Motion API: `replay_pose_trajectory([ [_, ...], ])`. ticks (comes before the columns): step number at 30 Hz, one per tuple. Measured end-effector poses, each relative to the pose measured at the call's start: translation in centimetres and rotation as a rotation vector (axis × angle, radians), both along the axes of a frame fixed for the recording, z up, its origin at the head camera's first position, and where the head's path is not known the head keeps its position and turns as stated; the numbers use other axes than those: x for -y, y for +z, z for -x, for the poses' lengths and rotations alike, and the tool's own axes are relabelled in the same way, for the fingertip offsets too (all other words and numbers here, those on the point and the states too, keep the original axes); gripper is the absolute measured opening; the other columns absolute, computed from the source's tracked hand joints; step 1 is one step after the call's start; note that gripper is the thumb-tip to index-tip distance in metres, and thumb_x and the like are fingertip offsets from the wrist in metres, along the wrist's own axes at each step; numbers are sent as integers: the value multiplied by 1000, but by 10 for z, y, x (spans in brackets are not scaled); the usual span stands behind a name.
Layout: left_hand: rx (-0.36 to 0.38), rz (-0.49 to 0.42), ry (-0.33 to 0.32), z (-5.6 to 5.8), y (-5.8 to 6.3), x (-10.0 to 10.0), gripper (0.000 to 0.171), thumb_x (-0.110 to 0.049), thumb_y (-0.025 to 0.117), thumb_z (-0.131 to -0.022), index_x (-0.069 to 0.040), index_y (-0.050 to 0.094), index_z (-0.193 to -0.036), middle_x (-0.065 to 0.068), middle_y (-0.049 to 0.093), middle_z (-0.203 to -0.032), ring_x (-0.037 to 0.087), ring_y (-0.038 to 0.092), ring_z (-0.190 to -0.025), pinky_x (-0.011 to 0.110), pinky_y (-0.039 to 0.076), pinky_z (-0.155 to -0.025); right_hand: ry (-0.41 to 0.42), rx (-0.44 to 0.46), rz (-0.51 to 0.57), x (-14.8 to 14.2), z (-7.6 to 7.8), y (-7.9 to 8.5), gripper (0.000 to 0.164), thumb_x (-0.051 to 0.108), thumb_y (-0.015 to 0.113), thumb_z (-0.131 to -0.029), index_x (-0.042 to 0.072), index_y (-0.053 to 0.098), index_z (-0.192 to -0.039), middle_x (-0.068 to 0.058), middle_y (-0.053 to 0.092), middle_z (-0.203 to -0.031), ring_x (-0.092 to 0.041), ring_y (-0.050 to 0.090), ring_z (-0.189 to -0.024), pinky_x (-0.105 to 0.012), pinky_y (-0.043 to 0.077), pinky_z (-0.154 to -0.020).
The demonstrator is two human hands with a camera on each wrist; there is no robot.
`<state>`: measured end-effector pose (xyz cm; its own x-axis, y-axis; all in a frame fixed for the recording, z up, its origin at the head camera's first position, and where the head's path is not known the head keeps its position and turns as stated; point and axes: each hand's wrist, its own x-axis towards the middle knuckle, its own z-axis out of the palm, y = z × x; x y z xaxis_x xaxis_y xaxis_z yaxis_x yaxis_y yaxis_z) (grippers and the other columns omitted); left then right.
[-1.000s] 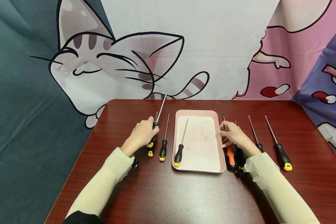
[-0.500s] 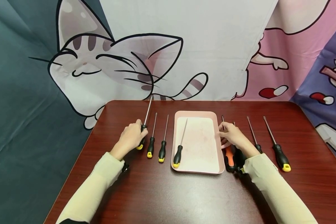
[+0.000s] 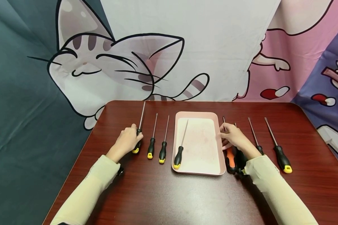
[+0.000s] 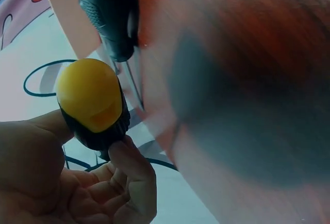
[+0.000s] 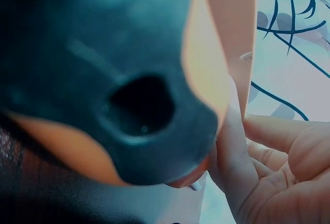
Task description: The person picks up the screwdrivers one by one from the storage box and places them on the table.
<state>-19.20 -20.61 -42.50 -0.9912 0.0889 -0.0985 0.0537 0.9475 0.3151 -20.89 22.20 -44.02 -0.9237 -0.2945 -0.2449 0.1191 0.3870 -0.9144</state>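
My left hand (image 3: 126, 139) grips the black handle of a long screwdriver (image 3: 136, 144) on the left part of the table. In the left wrist view, the yellow butt of that screwdriver (image 4: 90, 92) faces the camera, between thumb and fingers. Two more black-and-yellow screwdrivers, one nearer (image 3: 151, 147) and one farther right (image 3: 162, 152), lie beside it. A pink tray (image 3: 197, 172) has one screwdriver (image 3: 178, 157) inside, along its left side. My right hand (image 3: 233, 135) pinches the tray's right rim. An orange-and-black screwdriver handle (image 5: 144, 146) fills much of the right wrist view.
Right of the tray, partly under the right forearm, lie an orange-and-black screwdriver (image 3: 231, 160) and dark handles. Two more screwdrivers, a smaller (image 3: 254, 134) and a larger one (image 3: 282, 157), lie farther right. The table (image 3: 169, 200) ends at a cartoon-printed cloth (image 3: 228, 56).
My left hand has carried the long screwdriver leftward, away from the other two, and lowered it toward the table. My right hand has stayed at the tray's rim.
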Motion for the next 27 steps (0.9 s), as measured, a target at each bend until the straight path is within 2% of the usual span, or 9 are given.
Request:
replay_pose_trajectory([
  [5,21,24,-5,1,-5,3,47,-25,55,-102,14,47,-127,25,63,-91,33,61,-68,42,55,-60,4,4,12,0,0,0,15,-5,51,-100,-12,44,-110,-22,61,-82,-25,67,-60,-42,62,-53],
  [14,68,29,3,4,-12,6,41,-25,57,-101,12,52,-119,19,60,-83,29,59,-64,38,52,-57,6,9,15,-1,1,-1,16,-5,51,-100,-13,43,-111,-22,61,-82,-25,67,-60,-43,62,-53],
  [20,84,46,0,5,-14,7,37,-25,57,-101,9,54,-115,17,59,-81,30,60,-66,40,53,-59,7,11,15,-2,1,-2,16,-4,51,-100,-13,43,-111,-22,61,-81,-25,67,-60,-43,62,-54],
  [27,110,55,0,6,-16,9,40,-24,58,-101,11,53,-119,20,61,-86,31,62,-71,39,54,-61,9,10,10,-1,1,-1,17,-4,51,-100,-13,43,-112,-22,62,-81,-25,67,-60,-43,62,-54],
])
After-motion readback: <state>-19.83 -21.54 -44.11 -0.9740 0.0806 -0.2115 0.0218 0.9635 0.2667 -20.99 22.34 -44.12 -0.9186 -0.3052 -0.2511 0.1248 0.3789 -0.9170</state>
